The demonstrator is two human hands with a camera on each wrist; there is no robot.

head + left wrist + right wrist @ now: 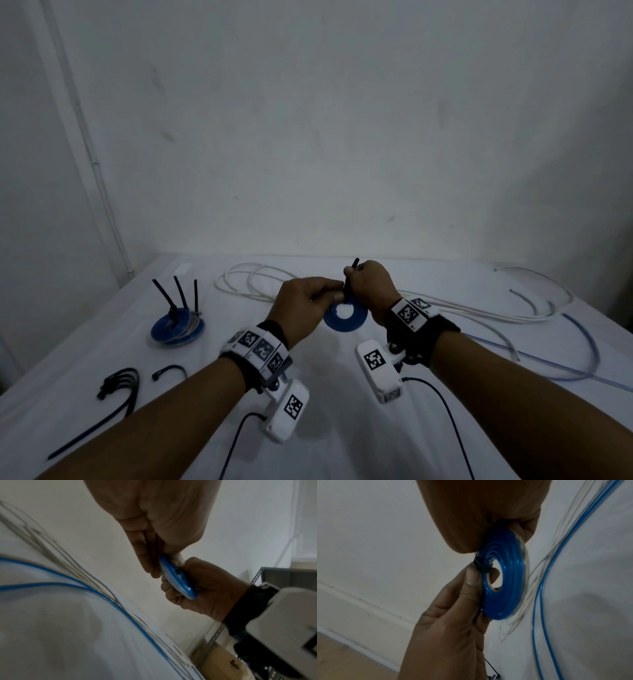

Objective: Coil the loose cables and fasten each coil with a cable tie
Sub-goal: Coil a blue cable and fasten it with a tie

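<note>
On the white cloth-covered surface (325, 428), at far left, a bundle of spare black cable ties (118, 383) lies with one long tail running toward the near edge. Behind it a stack of tied blue cable coils (177, 327) rests flat, three black tie tails standing upright from it. In the middle, held above the surface, the left hand (301, 308) pinches a flat blue coil of cable (346, 318) at its rim, thumb on one face, fingers (471, 577) behind. The coil tilts, its hole facing the person. A black cable tie (350, 287) wraps the rim; its tail points up, gripped by the right hand (371, 286), whose curled fingers hide the lock. At right, loose white cable (479, 311) and loose blue cable (589, 346) sprawl, partly cut off.
</note>
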